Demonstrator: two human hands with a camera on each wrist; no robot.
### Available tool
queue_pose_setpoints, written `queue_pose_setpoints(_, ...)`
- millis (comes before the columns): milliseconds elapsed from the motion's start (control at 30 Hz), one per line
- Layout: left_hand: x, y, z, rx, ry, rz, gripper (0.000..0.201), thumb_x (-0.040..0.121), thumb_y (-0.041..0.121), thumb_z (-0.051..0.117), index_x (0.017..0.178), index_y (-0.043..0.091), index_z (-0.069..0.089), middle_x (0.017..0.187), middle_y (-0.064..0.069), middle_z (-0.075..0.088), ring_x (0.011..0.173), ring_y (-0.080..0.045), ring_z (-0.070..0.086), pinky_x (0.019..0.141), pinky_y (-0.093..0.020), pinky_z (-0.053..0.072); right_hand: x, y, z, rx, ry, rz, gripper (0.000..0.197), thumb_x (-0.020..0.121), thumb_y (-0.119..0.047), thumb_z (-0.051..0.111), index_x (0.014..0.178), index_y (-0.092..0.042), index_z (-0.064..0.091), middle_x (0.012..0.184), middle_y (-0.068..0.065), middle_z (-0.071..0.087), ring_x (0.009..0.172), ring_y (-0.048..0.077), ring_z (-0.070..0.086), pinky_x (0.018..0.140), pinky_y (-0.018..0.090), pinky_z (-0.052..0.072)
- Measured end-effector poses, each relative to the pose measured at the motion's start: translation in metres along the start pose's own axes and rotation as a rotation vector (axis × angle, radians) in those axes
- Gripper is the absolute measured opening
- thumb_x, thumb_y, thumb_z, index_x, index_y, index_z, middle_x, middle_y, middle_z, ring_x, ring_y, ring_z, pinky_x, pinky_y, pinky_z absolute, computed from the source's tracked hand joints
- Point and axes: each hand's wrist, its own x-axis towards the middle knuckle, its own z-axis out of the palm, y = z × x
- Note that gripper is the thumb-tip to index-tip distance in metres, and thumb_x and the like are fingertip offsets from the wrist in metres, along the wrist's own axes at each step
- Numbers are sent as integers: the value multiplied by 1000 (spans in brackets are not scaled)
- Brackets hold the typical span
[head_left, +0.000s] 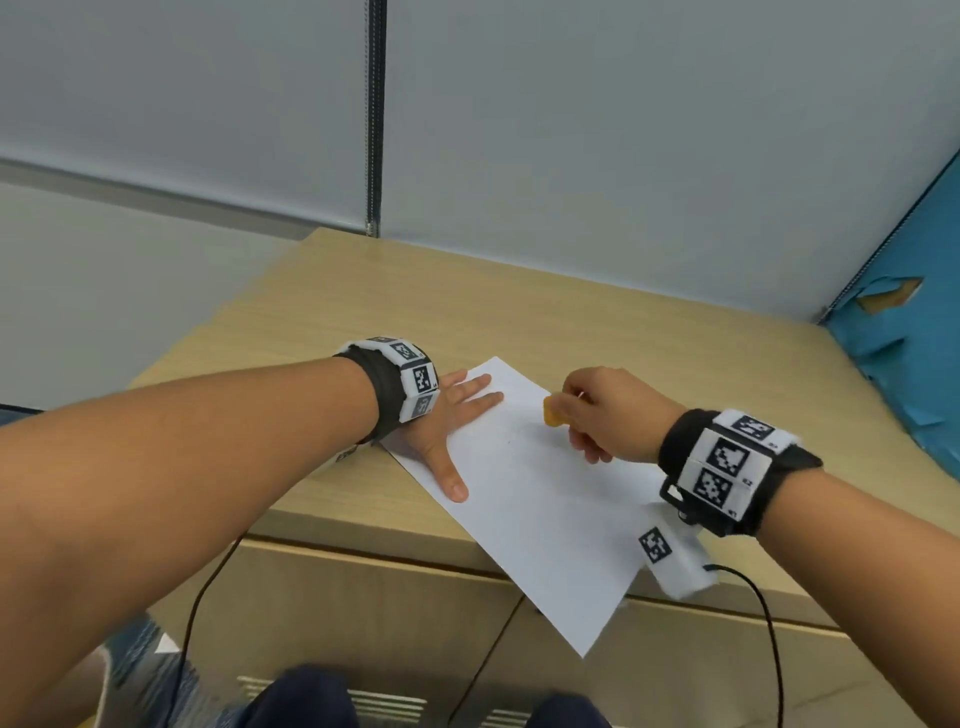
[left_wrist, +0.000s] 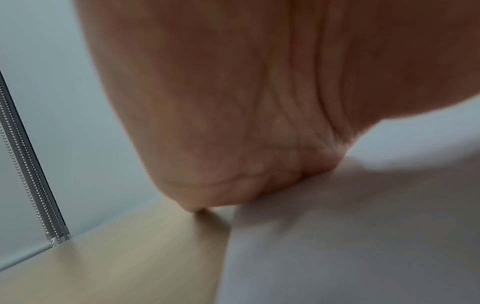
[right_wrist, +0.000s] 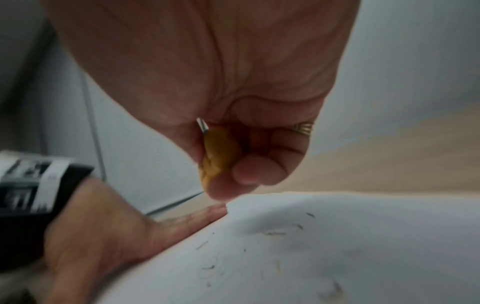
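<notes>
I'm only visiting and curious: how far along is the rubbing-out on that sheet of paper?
Done: dark crumbs scattered on the white sheet suggest some rubbing already. In hand: the left hand lies flat, pinning the sheet, while the right hand pinches an orange eraser near its far edge. Left: faint smudges show on the sheet, and the crumbs probably need brushing off.

place: office | cues: laminate desk (head_left: 415, 301), paper sheet (head_left: 545, 509), grey wall panels (head_left: 597, 130)

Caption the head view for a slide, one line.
Left hand presses a white sheet flat; right hand pinches a small orange eraser.
</notes>
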Motion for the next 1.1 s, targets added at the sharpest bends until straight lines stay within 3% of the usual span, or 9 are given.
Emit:
queue_pose_setpoints(167,-7,6,5,-22,18,-55,160,24,108,41,149,36,-29,160,6,-33,149,-25,-24,119,-58,-5,-31,36,-15,369,8,212,40,108,-25,41,102,4,68,68,12,64,46,18,55,47,26,45)
queue_pose_setpoints(267,-17,12,7,-13,35,-133,147,44,104,46,152,32,-25,162,2,-27,151,-31,-15,120,-57,0,-40,44,-13,381,-53,263,39,107,-28,40,100,-1,68,71,10,57,51,19,50,48,26,41)
queue_pose_setpoints(367,-31,21,11,5,62,-223,135,55,103,36,155,31,-18,165,1,-19,152,-34,-6,120,-57,6,-44,40,-5,378,-77,254,35,108,-32,40,92,-12,64,72,7,51,56,20,50,51,28,46)
queue_pose_setpoints(467,-49,29,15,16,61,-268,119,67,98,28,157,30,-11,166,-1,-9,151,-34,1,116,-57,14,-40,34,3,360,-97,219,29,105,-35,47,92,-12,59,73,6,50,55,21,52,52,30,50)
queue_pose_setpoints(633,-73,26,3,42,-34,-253,108,72,94,26,158,34,1,164,-2,9,147,-31,15,114,-53,23,-32,30,12,224,-94,116,19,103,-28,54,96,-11,50,70,7,46,50,17,41,41,23,34)
queue_pose_setpoints(700,-77,24,-9,101,-10,-239,107,75,92,32,159,32,2,163,-4,16,145,-31,19,112,-52,25,-30,29,13,156,-115,98,22,104,-31,53,95,-11,51,69,5,52,50,16,44,41,22,36)
queue_pose_setpoints(767,-71,25,-21,133,49,-197,110,75,90,39,159,31,0,165,-4,11,147,-31,15,115,-53,21,-27,30,15,132,-125,94,25,104,-32,52,92,-10,52,75,7,58,53,18,50,44,24,41)
queue_pose_setpoints(933,-27,50,-21,47,74,60,119,72,85,55,154,39,-17,164,4,-24,151,-28,-16,118,-55,-3,-23,26,21,12,-100,31,30,102,-39,53,89,-13,54,78,4,59,64,21,53,62,31,44)
queue_pose_setpoints(1100,0,50,-9,71,13,24,128,57,96,52,146,49,-28,158,10,-36,146,-35,-29,109,-71,-6,-22,10,24,-311,-146,-129,25,102,-42,50,95,-19,56,86,-1,59,74,16,54,70,34,44)
